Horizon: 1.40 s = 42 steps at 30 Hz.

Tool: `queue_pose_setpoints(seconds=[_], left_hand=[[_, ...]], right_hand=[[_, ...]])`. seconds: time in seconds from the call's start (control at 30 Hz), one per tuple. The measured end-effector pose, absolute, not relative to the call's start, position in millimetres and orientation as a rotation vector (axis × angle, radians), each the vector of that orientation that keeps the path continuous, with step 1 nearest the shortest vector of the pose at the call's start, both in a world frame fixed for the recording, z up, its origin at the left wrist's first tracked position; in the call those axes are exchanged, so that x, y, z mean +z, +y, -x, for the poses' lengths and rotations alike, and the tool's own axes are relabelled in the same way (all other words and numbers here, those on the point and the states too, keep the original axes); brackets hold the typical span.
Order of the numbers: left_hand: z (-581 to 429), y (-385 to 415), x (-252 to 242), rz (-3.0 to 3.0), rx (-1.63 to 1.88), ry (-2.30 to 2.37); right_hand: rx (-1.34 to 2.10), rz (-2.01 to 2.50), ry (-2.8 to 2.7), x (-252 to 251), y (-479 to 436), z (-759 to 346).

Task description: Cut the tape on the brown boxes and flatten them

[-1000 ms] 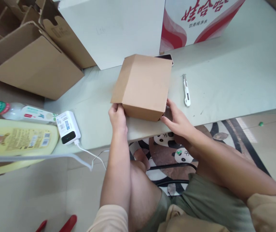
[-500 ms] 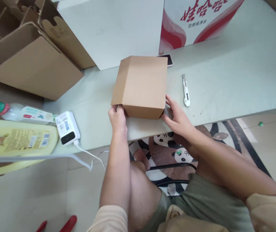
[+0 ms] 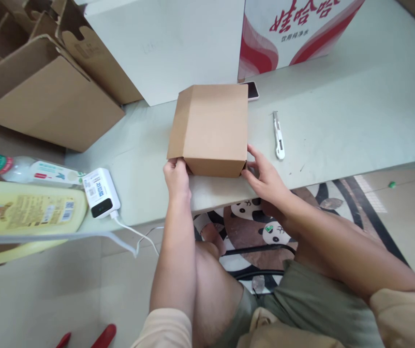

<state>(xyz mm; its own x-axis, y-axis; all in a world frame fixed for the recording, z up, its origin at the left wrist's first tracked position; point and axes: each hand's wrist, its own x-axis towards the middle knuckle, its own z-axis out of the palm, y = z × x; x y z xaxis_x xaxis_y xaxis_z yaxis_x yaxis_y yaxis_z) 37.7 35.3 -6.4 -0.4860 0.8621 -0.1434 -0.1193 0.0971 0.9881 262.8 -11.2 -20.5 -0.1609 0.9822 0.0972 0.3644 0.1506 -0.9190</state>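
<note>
A small brown cardboard box [image 3: 216,123] stands on the pale table near its front edge, its broad top panel facing up and a flap slanting out on the left. At the front left corner, my left hand [image 3: 177,179] pinches the lower edge of that flap, its fingertips partly tucked under the cardboard. My right hand [image 3: 264,175] grips the front right corner, thumb in front and fingers along the right side. A white utility knife [image 3: 279,136] lies to the right of the box. Behind the box's far right corner a phone [image 3: 253,90] is partly hidden.
A white box [image 3: 171,48] and a red-and-white printed carton [image 3: 294,34] stand behind. Open brown cartons [image 3: 58,101] fill the back left. At left are a plastic bottle [image 3: 21,167], a yellow package [image 3: 29,208] and a white device [image 3: 101,192] with a cable.
Almost nothing differs. The view has shifted slightly, and both hands keep their places at the box's front corners.
</note>
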Motion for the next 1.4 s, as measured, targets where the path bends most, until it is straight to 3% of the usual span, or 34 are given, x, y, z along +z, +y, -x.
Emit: queue_pose_setpoints(seconds=[1.4], left_hand=[[-38.8, 35.1, -6.5, -0.774, 1.515, 1.538]], right_hand=[[0.988, 1.385, -1.668, -20.1, -12.4, -261.4]])
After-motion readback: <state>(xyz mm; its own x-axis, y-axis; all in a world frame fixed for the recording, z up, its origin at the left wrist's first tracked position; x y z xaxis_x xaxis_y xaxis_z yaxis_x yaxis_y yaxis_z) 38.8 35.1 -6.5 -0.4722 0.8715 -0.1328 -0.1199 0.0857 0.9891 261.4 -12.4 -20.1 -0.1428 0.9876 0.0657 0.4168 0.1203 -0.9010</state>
